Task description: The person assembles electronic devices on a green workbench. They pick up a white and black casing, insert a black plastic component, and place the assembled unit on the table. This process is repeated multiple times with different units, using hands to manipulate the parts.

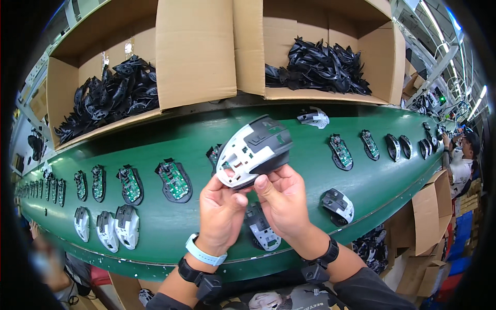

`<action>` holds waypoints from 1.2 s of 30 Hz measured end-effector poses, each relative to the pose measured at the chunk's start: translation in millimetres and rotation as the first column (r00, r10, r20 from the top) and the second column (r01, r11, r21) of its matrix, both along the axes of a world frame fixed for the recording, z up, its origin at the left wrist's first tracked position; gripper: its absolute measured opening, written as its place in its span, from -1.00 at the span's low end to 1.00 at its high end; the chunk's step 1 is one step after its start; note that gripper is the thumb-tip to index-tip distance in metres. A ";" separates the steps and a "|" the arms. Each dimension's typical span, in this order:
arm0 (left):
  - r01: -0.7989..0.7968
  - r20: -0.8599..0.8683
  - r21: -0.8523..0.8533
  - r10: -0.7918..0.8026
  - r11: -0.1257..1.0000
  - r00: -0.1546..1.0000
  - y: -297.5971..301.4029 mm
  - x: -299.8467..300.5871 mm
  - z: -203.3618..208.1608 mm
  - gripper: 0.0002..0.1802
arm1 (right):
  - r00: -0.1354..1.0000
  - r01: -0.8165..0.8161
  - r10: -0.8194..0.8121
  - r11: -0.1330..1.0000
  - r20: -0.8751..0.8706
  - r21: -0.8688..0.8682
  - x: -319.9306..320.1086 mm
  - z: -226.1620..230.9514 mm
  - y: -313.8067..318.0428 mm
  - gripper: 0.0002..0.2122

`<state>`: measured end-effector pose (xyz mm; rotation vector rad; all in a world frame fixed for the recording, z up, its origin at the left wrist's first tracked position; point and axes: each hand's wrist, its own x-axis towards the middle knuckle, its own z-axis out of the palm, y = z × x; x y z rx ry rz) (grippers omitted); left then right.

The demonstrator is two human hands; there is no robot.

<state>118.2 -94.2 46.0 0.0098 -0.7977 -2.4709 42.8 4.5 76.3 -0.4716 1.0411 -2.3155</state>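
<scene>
A white-and-black computer mouse top shell (257,148) is held up over the green belt, tilted, with square cutouts showing in it. My left hand (221,213) grips its lower left end between thumb and fingers. My right hand (283,199) closes on its lower right side, thumb in front. Some fingers are hidden behind the shell. Partly covered behind it sits a mouse base with a circuit board (212,153). Between my wrists another mouse shell (264,230) lies on the belt, and a further mouse shell (338,206) rests right of my right hand.
The green belt (279,206) carries several mouse bases with green circuit boards (175,182) and mouse shells (127,227). Two cardboard boxes (196,51) of black plastic parts stand along the far edge. A co-worker (462,160) is at the far right; another person's blurred arm is at lower left.
</scene>
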 end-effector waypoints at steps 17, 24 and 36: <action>-0.080 0.076 -0.039 0.082 0.996 0.994 -22.5 10.1 14.2 -0.73 | 0.824 0.059 0.046 0.984 -0.565 0.166 -26.5 6.5 11.9 -0.12; 0.009 0.077 0.015 -0.010 1.000 0.997 -25.9 16.4 11.7 -0.47 | 0.640 0.250 -0.127 0.967 -0.758 0.049 -21.7 11.8 7.1 -0.22; -0.122 0.118 -0.336 0.170 0.934 0.978 -11.3 9.3 17.9 -0.28 | 0.892 -0.062 0.121 0.987 -0.436 0.147 -35.6 6.1 16.5 -0.21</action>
